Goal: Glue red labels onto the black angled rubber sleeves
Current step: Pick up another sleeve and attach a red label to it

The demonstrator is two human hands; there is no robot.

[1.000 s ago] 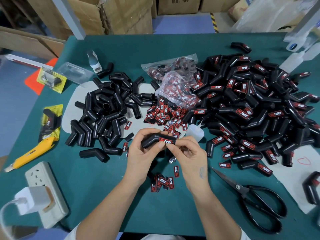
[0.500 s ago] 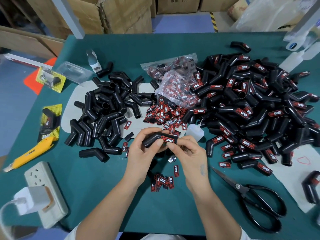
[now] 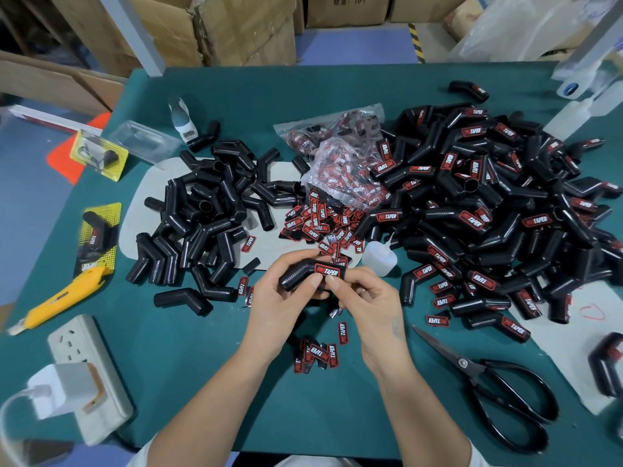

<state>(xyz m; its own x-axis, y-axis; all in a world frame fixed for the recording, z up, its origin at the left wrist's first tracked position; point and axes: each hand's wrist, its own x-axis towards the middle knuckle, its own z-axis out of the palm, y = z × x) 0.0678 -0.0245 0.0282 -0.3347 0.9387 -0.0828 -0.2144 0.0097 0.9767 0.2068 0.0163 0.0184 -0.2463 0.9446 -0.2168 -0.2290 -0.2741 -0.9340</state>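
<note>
My left hand [image 3: 281, 298] grips a black angled rubber sleeve [image 3: 300, 276] just above the green table, near its middle. A red label [image 3: 326, 270] lies on the sleeve's right arm. My right hand [image 3: 365, 298] holds that same end, its thumb tip at the label's lower edge. Plain sleeves [image 3: 209, 210] are heaped at the left, labelled sleeves [image 3: 488, 203] at the right. Loose red labels [image 3: 320, 220] lie beyond my hands, a few more labels [image 3: 318, 353] between my wrists. A small glue bottle [image 3: 379, 256] stands just right of the held sleeve.
Black scissors [image 3: 499, 389] lie at the right front. A yellow utility knife [image 3: 57, 299] and a power strip [image 3: 91, 375] with a charger sit at the left front. A plastic bag of labels [image 3: 337, 156] rests mid-table. Cardboard boxes [image 3: 236, 28] stand behind the table.
The sleeve has turned slightly in my hands, and the label's face now shows more fully. Both hands stay in the same place.
</note>
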